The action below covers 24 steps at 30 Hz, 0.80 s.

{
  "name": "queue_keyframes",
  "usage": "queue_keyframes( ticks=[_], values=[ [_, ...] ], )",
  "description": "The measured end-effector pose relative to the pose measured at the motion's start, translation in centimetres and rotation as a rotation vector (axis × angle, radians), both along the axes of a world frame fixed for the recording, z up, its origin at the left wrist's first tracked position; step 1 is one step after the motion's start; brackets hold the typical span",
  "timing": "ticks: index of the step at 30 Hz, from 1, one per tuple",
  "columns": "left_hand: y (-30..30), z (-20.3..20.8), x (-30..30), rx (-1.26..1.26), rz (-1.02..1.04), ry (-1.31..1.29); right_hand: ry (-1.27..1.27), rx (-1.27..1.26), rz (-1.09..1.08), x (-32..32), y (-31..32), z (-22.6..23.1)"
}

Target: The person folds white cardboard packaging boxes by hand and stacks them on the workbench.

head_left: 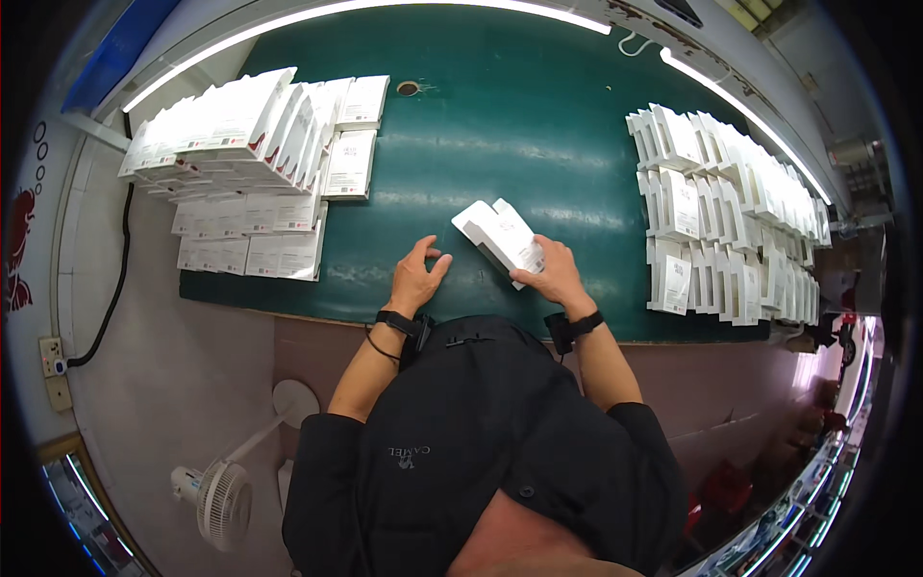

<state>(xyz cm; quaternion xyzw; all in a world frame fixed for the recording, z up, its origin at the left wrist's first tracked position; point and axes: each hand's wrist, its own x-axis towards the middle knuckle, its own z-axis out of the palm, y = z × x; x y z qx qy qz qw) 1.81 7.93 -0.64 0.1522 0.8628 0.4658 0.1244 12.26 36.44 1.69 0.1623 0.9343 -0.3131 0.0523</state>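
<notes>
A white carton [502, 238] with its end flaps standing out is tilted above the green tabletop in front of me. My right hand [555, 274] grips its near right end, thumb on the near edge and fingers over the top. To the left of the carton, my left hand [417, 277] hovers near the table's front edge with nothing in it, thumb and fingers apart. Whether anything is inside the carton cannot be seen.
Stacked white cartons [252, 192] fill the table's left side. Rows of open-flapped white cartons [716, 216] stand on the right. The green table [481, 106] has a round hole [409, 88] at the back. A white fan [226, 505] stands on the floor at left.
</notes>
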Motion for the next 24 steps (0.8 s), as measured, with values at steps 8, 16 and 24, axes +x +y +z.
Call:
queue_keyframes(
  ticks=[8,16,24],
  values=[
    [-3.0,-1.6,1.2,0.013,0.098,-0.127,-0.117,0.073,0.254,-6.0,-8.0,-1.4],
    [-6.8,-4.2,2.1,-0.244,0.256,0.171,-0.138,-0.407,0.668,-7.8,-12.0,-3.6],
    [-7.6,-3.2,1.4,-0.536,0.201,0.281,-0.221,-0.371,0.721,-8.2,-11.8,-0.8]
  ],
)
